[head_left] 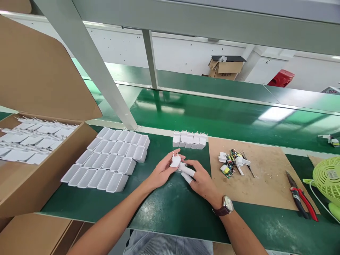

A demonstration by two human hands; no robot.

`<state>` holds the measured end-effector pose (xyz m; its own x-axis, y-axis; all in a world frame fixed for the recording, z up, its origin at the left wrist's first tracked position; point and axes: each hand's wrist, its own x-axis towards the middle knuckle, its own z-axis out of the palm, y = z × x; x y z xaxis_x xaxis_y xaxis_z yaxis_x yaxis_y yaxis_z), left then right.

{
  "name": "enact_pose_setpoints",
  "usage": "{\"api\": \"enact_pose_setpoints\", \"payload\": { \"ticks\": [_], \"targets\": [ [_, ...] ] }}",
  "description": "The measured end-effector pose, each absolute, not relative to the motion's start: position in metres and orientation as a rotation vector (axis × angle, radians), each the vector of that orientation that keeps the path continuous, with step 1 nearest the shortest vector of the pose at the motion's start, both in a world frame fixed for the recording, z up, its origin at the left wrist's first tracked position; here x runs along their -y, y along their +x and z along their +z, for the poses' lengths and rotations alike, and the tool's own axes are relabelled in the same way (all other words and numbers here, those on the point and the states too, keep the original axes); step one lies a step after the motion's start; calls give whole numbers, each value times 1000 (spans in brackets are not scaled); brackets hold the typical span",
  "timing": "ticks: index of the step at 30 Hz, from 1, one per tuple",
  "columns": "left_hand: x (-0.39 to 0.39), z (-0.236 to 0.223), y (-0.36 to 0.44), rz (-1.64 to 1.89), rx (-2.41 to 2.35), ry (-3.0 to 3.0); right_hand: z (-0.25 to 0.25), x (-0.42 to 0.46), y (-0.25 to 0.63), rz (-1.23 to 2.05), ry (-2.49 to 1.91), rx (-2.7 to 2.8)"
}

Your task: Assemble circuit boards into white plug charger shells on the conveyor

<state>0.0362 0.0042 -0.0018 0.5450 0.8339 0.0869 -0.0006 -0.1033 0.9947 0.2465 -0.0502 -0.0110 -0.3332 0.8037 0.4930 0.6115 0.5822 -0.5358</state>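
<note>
Head view — left hand (162,171) holds white plug (175,161).

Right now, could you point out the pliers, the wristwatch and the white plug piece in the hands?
Pliers (294,188): head view, near the pivot.
Wristwatch (227,204): head view, on the dial.
White plug piece (175,161): head view, on its body.

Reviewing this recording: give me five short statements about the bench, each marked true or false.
1. The left grip holds a white plug piece. True.
2. The red-and-black pliers lie left of the white cases. False: they lie far to the right, near the green fan.
3. The large cardboard box at left stands open. True.
4. The watch is on the left wrist. False: right wrist.
5. The white cases are open-topped. True.
</note>
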Motion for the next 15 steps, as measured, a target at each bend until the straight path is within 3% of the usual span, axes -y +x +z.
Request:
{"api": "enact_pose_setpoints", "payload": {
  "ticks": [15],
  "targets": [
    [7, -2, 38, 894, -706, 1972, -18, 48, 238, 341, -1153, 1994]
  ]
}}
